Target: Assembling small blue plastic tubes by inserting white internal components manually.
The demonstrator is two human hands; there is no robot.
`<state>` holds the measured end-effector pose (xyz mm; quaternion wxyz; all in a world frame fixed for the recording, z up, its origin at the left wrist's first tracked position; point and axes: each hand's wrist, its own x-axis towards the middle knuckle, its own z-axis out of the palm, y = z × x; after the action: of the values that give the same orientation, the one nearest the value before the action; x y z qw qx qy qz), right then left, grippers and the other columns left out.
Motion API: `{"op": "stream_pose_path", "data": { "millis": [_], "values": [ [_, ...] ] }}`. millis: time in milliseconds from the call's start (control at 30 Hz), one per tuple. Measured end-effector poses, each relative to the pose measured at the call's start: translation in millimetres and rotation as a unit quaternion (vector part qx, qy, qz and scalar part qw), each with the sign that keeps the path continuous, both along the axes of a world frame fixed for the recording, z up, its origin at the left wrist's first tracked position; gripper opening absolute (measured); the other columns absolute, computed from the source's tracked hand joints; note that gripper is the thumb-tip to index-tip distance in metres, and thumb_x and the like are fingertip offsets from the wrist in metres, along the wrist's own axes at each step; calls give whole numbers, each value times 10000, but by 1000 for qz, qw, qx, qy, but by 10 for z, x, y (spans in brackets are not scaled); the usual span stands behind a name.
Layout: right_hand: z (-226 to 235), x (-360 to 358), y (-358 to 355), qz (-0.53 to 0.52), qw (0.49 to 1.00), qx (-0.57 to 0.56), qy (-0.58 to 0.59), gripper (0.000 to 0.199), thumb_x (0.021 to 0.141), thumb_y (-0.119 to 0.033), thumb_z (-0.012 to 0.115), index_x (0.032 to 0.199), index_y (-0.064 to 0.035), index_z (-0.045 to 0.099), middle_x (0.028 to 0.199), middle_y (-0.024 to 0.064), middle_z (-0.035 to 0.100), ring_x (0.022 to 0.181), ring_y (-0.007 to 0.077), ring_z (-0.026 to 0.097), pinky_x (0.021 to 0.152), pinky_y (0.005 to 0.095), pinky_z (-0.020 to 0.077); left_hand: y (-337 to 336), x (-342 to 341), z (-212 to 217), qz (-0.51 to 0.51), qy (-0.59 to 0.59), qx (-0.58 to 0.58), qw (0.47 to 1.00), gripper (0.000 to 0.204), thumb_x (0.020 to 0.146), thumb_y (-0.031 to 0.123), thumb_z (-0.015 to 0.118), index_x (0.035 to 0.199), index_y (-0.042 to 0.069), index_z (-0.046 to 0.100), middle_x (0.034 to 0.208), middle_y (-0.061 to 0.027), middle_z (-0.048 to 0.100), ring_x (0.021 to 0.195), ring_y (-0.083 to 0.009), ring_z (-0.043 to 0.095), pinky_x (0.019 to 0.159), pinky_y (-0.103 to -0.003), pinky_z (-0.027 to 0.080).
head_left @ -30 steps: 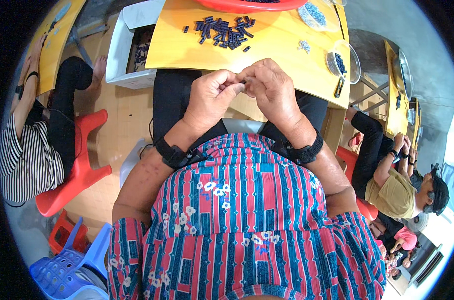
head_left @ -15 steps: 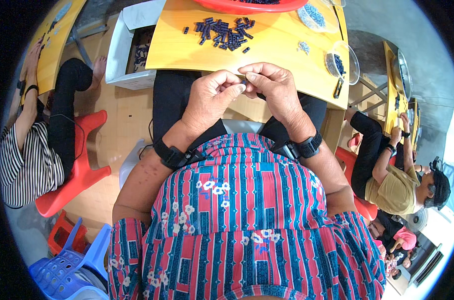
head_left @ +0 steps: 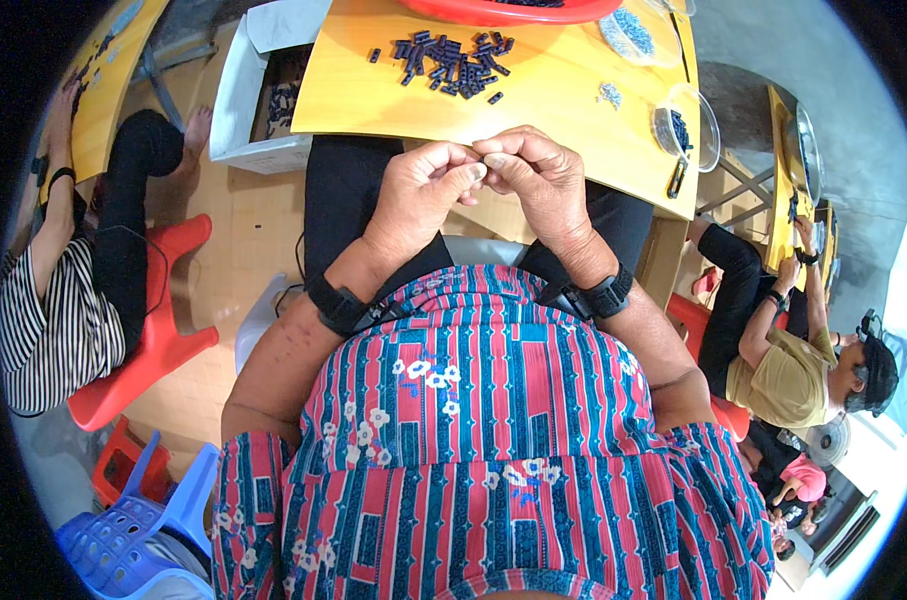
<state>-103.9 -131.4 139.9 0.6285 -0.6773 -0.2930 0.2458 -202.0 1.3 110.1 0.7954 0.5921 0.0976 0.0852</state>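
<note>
Both hands meet just below the near edge of the yellow wooden worktop. The left hand has its grip pinched nearly closed, thumb and forefinger tips pressed toward the right hand, whose fingers curl in the same tight pinch. Whatever sits between the fingertips is too small to tell. Both wrists wear black bands and bend inward over the lap. A loose pile of small dark blue cylindrical parts lies on the worktop, well apart from the hands.
</note>
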Motion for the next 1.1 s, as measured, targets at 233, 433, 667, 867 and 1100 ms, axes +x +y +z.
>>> {"op": "stream_pose_path", "data": {
  "millis": [233,433,667,867,1100],
  "values": [
    [5,27,-5,7,999,36,4,168,873,26,552,993,41,668,927,77,587,732,124,608,683,239,518,2,52,22,8,-11,-34,999,119,918,108,571,939,-2,610,816,-24,614,698,-66,554,685,-228,496],
    [-15,107,-61,13,998,14,57,191,889,4,543,1035,34,663,968,67,580,794,135,610,737,251,516,37,120,91,-16,30,-11,999,123,911,107,582,944,-7,613,831,-34,626,732,-73,575,684,-227,498],
    [-64,191,-122,22,984,53,170,270,946,-187,525,1068,16,653,1064,59,553,878,149,604,793,288,507,74,277,100,-25,5,49,998,91,869,52,627,933,-12,620,823,-19,626,754,-55,565,678,-211,477],
    [-91,264,-181,-29,975,43,217,282,947,-220,532,1096,-4,637,923,47,585,790,125,592,715,248,495,37,418,7,11,5,195,981,73,825,36,660,875,-4,626,796,-2,623,738,-62,563,674,-230,476],
    [-43,393,-190,-95,973,-69,199,221,936,-151,547,1063,7,635,844,35,608,726,99,569,659,241,512,-62,412,94,33,-31,400,916,124,747,66,694,849,29,634,757,-94,621,714,-204,602,665,-300,480]
  ]
}}
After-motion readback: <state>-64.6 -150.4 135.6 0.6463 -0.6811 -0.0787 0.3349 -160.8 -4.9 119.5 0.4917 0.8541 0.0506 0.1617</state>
